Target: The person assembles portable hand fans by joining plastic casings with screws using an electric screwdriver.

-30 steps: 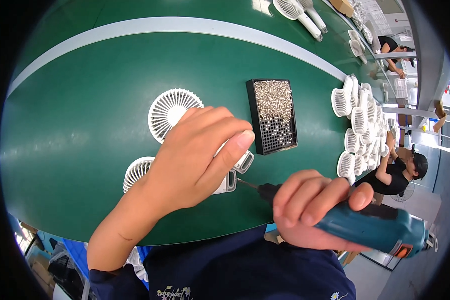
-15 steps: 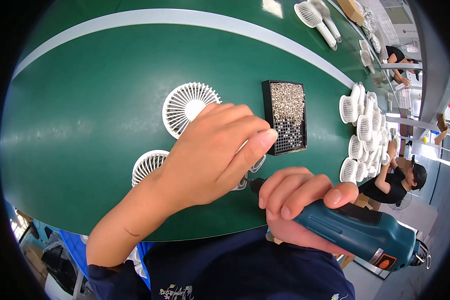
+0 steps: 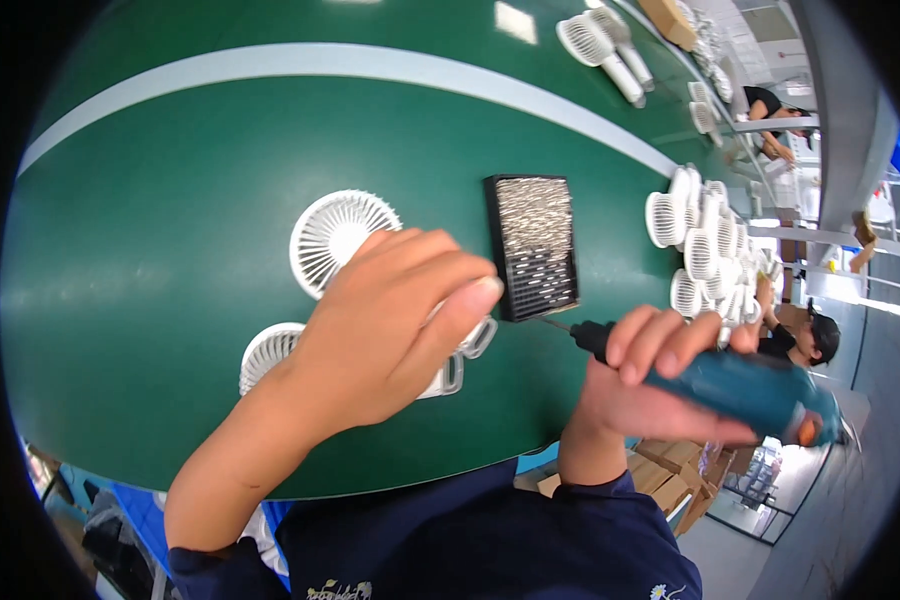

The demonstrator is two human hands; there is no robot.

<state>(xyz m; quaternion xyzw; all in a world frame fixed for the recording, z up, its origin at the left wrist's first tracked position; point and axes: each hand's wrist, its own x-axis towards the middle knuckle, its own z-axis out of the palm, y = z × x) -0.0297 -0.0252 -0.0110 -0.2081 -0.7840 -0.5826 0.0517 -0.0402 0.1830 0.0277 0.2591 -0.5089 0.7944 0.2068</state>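
Observation:
My left hand [image 3: 395,325] is closed over a white plastic part [image 3: 440,382], mostly hidden beneath it; pale looped ends [image 3: 478,338] stick out past the thumb. At its fingertips lies a round white fan grille [image 3: 335,240], and a second white grille [image 3: 270,352] sits beside the wrist. My right hand [image 3: 660,375] grips a teal electric screwdriver [image 3: 735,390], blurred by motion. The thin bit [image 3: 555,322] points left, its tip close to the near edge of a black tray [image 3: 502,265] of small silvery screws [image 3: 535,215].
Many white handheld fans [image 3: 705,235] are heaped at the right of the green table [image 3: 150,250]. Two more fans [image 3: 600,50] lie beyond the pale strip [image 3: 320,62]. A co-worker [image 3: 805,335] is at the right. Cardboard boxes [image 3: 670,480] stand below the table edge.
My right hand has carried the screwdriver up and away from the part under my left hand, to the tray's near edge. The left hand keeps its hold. The whole view has shifted slightly.

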